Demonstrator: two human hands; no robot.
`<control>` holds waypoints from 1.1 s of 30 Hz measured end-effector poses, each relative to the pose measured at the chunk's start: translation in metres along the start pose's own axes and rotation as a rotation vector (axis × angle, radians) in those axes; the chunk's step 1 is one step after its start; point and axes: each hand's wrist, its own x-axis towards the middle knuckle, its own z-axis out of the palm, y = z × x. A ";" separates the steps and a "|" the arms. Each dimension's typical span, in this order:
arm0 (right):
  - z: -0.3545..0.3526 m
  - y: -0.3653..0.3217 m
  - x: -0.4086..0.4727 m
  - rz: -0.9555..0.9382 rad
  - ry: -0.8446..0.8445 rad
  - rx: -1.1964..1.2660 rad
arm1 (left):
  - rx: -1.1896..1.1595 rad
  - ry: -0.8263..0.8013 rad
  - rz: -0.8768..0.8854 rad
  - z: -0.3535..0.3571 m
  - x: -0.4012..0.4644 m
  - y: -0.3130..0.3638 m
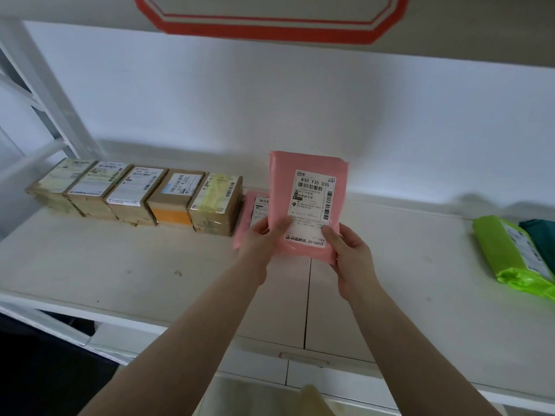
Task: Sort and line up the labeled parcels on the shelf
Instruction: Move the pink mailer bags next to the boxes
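Both the left hand and the right hand grasp a pink parcel upright above the shelf, seemingly mid-placement; next it likely needs setting beside the second pink parcel ending the box row.

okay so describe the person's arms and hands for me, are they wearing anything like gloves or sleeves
Both forearms are bare as far as the frame shows: no sleeves, no gloves. The left hand and the right hand show no rings, and neither wrist has a watch or band.
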 end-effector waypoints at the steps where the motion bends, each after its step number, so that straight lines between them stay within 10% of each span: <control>1: 0.001 0.001 0.000 -0.005 0.000 0.001 | -0.006 -0.006 -0.003 -0.001 0.000 0.000; 33: -0.001 -0.006 0.002 -0.043 0.078 0.085 | 0.030 -0.020 -0.011 0.016 0.006 0.007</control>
